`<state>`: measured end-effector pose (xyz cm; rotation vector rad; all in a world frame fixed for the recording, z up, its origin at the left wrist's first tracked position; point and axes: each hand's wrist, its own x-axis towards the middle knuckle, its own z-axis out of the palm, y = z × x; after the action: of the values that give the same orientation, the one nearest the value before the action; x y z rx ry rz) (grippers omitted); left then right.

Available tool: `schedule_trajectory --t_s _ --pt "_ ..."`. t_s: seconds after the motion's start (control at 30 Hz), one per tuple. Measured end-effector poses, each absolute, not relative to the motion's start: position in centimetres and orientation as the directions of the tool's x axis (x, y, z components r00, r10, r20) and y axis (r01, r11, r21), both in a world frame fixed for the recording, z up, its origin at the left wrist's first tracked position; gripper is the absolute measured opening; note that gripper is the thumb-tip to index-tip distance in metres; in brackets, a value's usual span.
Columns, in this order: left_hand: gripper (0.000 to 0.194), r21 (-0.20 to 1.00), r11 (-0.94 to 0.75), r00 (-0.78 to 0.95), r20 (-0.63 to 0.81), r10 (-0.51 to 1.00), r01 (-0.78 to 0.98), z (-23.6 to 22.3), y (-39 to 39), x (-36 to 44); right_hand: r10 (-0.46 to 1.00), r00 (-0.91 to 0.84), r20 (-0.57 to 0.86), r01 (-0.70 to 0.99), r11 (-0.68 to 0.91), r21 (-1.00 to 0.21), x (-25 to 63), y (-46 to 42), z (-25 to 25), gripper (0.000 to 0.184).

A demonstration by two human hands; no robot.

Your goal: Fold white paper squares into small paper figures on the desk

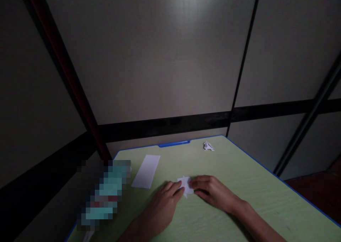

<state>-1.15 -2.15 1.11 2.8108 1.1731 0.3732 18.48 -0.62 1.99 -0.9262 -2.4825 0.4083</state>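
- Small folded white paper (187, 185) lies on the green tabletop (253, 178), lower centre of frame, just right of the midline; little points stick out at its far and near edges. Fine creases too small to read.
- Left hand (165, 203), lower centre: comes in from the bottom edge; thumb and forefinger tips, slightly parted, touch the left part of the folded paper. Pinched or merely pressed down, cannot tell.
- Right hand (213, 190), lower right of centre: fingers bunched and curved, tips on the paper's right edge; thumb tucked nearer the bottom of frame, a narrow gap between. Firmness of hold likewise cannot be told.
- White paper strip (146, 171), left of the hands: oblong, flat on the tabletop, set aslant, touched by neither hand.
- Folded paper figure (207, 146), upper right part of the tabletop, near its far corner: white, pointed, well apart from the hands.
- Blurred turquoise object (109, 185), lower left of frame: pixelated, identity unclear; reddish band across it.
- Blue handle-like piece (174, 143) at the far edge of the tabletop, mid-frame; blue trim runs down the right side.
- Pale panels (165, 57) fill the upper frame, crossed by a black band (165, 125).
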Motion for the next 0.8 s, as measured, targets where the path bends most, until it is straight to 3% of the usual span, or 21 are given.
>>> schedule_trajectory --t_s 0.13,0.3,0.53,0.8 --pt "0.049 0.177 -0.719 0.691 0.201 0.695 0.672 1.2 -2.2 -1.2 0.633 -0.701 0.328 0.552 0.773 -0.313 18.4 -0.7 2.2 0.023" --pt "0.05 0.155 -0.732 0.716 0.151 0.682 0.664 1.1 -1.9 -1.3 0.628 -0.695 0.35 0.534 0.777 -0.334 18.5 -0.5 2.1 0.023" --pt "0.043 0.159 -0.716 0.699 0.152 0.698 0.68 1.9 -2.8 -0.7 0.762 -0.534 0.366 0.614 0.648 -0.452 18.5 -0.2 1.7 0.016" --pt "0.054 0.249 -0.665 0.656 0.129 0.744 0.705 1.3 -3.8 -0.5 0.919 -0.27 0.288 0.604 0.394 -0.692 17.3 -0.2 0.8 0.008"
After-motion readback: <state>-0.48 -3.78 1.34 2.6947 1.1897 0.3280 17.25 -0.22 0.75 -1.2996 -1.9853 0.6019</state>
